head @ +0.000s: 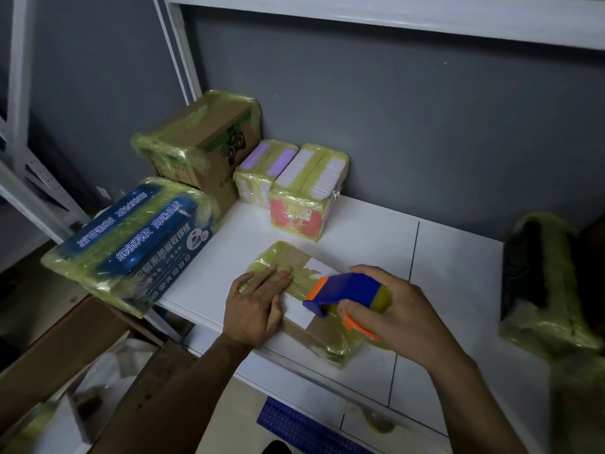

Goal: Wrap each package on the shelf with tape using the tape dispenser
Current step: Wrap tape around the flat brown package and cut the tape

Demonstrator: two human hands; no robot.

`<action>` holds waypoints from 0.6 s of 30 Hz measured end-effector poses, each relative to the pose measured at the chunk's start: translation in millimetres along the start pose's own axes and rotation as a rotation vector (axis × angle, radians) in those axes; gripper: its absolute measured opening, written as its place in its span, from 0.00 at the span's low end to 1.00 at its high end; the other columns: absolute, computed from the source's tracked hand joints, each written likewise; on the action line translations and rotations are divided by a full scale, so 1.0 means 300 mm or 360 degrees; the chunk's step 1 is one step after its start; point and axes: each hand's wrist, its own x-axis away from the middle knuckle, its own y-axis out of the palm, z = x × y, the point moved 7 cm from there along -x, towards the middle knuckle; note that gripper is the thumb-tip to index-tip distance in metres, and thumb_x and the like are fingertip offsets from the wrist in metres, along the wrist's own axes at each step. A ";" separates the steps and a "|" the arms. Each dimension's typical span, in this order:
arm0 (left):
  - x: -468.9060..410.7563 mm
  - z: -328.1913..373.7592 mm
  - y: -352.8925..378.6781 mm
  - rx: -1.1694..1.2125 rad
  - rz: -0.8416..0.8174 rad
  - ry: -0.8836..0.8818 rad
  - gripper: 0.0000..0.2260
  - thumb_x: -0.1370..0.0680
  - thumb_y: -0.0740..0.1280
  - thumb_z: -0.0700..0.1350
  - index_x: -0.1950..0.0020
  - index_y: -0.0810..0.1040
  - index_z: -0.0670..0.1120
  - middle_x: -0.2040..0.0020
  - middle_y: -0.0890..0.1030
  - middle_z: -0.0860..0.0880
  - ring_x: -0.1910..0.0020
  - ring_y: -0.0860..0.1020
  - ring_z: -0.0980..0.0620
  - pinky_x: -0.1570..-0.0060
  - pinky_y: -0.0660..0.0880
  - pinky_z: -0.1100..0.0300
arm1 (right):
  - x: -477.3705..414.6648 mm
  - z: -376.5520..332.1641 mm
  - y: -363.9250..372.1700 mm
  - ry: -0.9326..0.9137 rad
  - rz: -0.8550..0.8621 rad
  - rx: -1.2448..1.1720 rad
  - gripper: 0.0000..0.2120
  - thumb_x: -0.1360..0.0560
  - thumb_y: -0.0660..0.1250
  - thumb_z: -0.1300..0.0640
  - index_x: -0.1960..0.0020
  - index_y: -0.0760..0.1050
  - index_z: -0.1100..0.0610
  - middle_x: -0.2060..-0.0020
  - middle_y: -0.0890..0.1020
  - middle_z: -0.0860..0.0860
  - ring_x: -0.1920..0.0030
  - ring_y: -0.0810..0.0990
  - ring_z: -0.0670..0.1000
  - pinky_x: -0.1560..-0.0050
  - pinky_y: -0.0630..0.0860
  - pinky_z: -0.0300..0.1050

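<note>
Six packages wound in yellowish tape on a white shelf [458,290]. Largest at the left edge: a blue box [137,237] with white print, tilted and overhanging that edge. Behind it, in the back left corner, a brown carton [203,139] standing upright. At the right edge, a dark package [543,283], blurred, thick with tape. Near the front edge, toward the middle, a flat brown package [314,335] with a white label, lying flat, taped over its far end and its near corner. Further back, just beside the carton, a white-and-pink package [304,198] and, just beside its left face, a smaller purple-and-white package [258,172].

Left hand [258,303] laid palm down on the left part of the flat brown package, fingers straight and together, pressing on the tape. Right hand [393,309] over the package's right part, fingers curled round the handle of a blue-and-orange tape dispenser [347,290], gripping it. Dispenser's blue nose down at the white label, yellowish roll showing under the palm.
</note>
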 end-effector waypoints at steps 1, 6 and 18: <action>-0.006 -0.008 -0.007 -0.0026 -0.0023 0.0017 0.20 0.17 0.54 0.50 0.29 0.78 0.51 0.28 0.75 0.58 0.25 0.69 0.55 0.32 0.66 0.50 | -0.008 -0.001 0.006 -0.0003 0.0007 0.0009 0.21 0.27 0.76 0.42 0.37 0.74 0.34 0.49 0.81 0.33 0.46 0.80 0.37 0.50 0.83 0.40; -0.036 -0.078 -0.034 -0.0154 -0.0129 -0.0032 0.20 0.17 0.53 0.50 0.31 0.79 0.52 0.28 0.75 0.58 0.25 0.69 0.56 0.32 0.66 0.48 | -0.057 -0.047 0.075 -0.0066 0.0029 0.0006 0.22 0.27 0.74 0.40 0.34 0.73 0.38 0.48 0.82 0.37 0.47 0.80 0.38 0.49 0.81 0.39; -0.050 -0.003 -0.015 0.0116 -0.0053 0.0007 0.22 0.17 0.51 0.48 0.25 0.73 0.52 0.28 0.75 0.56 0.25 0.70 0.54 0.34 0.68 0.51 | -0.068 -0.034 0.104 -0.0049 0.0072 -0.0055 0.26 0.31 0.70 0.33 0.34 0.71 0.34 0.47 0.81 0.38 0.45 0.80 0.42 0.47 0.82 0.47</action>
